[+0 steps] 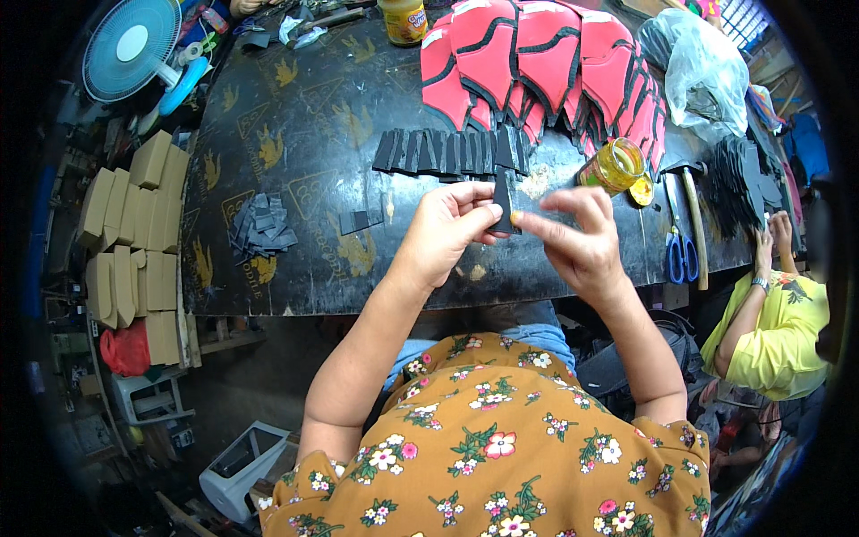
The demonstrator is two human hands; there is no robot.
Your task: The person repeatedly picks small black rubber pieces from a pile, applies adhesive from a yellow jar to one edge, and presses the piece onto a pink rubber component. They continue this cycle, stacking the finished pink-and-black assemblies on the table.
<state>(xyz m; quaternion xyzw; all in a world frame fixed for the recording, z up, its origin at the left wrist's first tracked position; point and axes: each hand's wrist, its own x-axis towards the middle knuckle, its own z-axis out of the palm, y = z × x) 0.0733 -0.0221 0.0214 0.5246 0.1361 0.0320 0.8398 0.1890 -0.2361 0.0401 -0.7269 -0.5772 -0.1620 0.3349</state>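
Observation:
A narrow black strip (504, 201) stands upright between the thumb and fingers of my left hand (447, 228). My right hand (582, 242) holds nothing. Its index finger is stretched out with yellow paste on the tip, at or against the strip's lower edge; I cannot tell if they touch. The other right fingers are apart and bent. Just beyond my hands, several black strips (438, 152) lie side by side in a row. An open glass jar of yellow paste (613, 167) tilts beside a yellow-smeared lid (642, 190), to the right.
Red pieces with black edging (546, 58) are stacked at the back. Blue-handled scissors (682, 255) and a hammer (693, 215) lie right, near black sheets (743, 183). Small dark pieces (262, 224) are heaped left. A person in yellow (774, 336) works at the right; a fan (131, 49) stands far left.

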